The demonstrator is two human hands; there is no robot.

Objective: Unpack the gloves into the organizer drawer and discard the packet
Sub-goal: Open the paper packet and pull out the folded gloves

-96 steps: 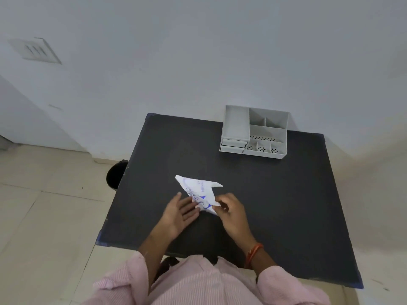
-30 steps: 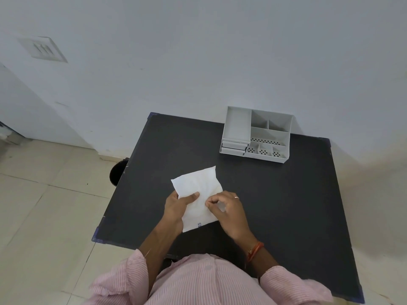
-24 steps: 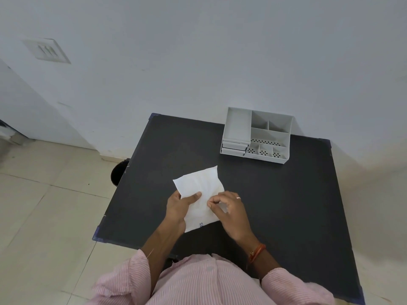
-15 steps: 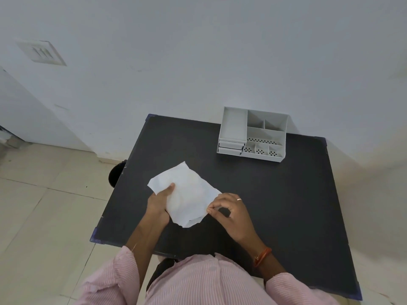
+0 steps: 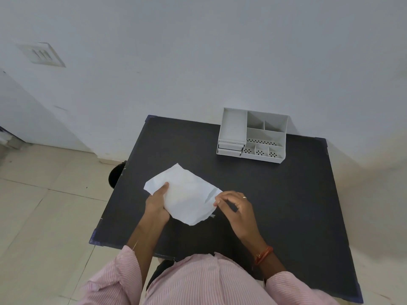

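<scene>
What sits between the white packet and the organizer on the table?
Nothing. In the head view the stretch of black table between the packet and the organizer is bare.

Single head-worn view, steeply down and forward over the near table (image 5: 286,205).

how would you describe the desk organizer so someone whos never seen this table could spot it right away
Find the black table against the white wall; at its far edge, right of centre, stands the organizer. It is a pale grey plastic box with open compartments and small drawers at its left front, unlike the flat white packet held nearer the person.
</scene>
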